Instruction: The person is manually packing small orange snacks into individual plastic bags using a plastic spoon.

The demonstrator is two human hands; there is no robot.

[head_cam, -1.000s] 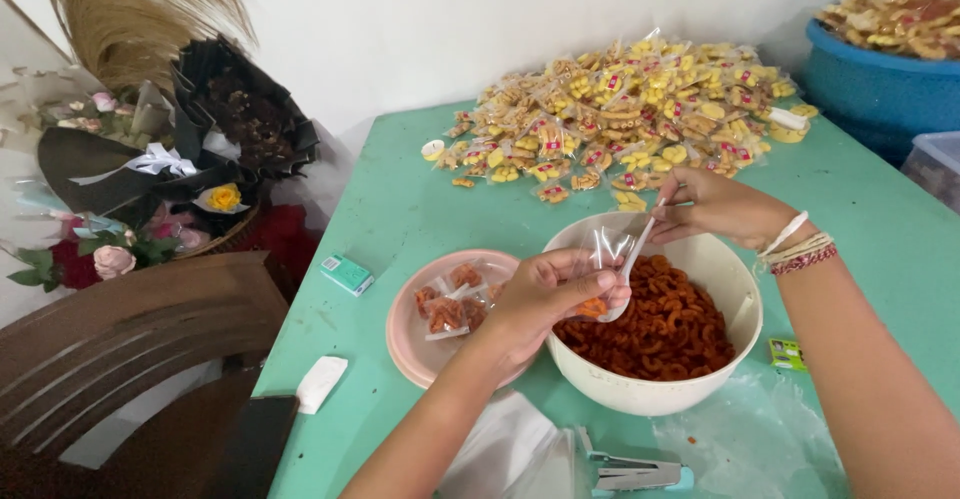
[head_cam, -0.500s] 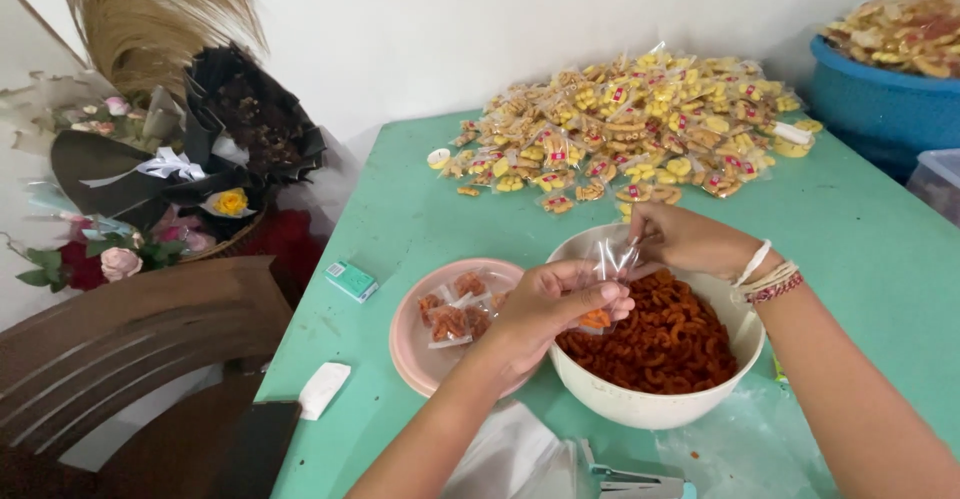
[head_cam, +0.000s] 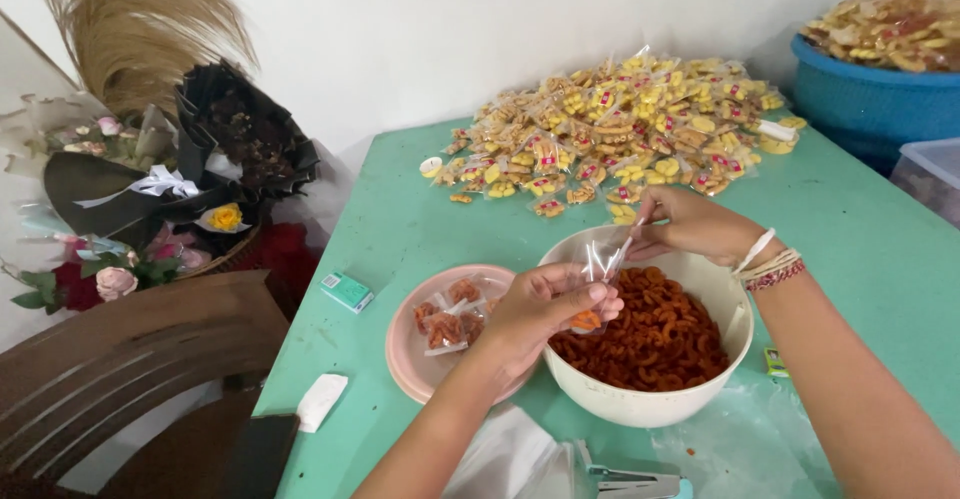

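Note:
My left hand grips a small clear plastic bag with a few orange-red curled snacks in its bottom, held over the near rim of a white bowl full of the same snacks. My right hand pinches a white plastic spoon whose tip sits at the bag's mouth. A pink plate to the left of the bowl carries several filled small bags.
A large heap of yellow snack packets lies at the table's far side. A blue tub with more snacks stands far right. A stapler, loose clear bags, a small green box and a wooden chair are near.
The spoon has come up out of the bowl and my right hand has drawn in to the bag's mouth. My left hand keeps holding the bag.

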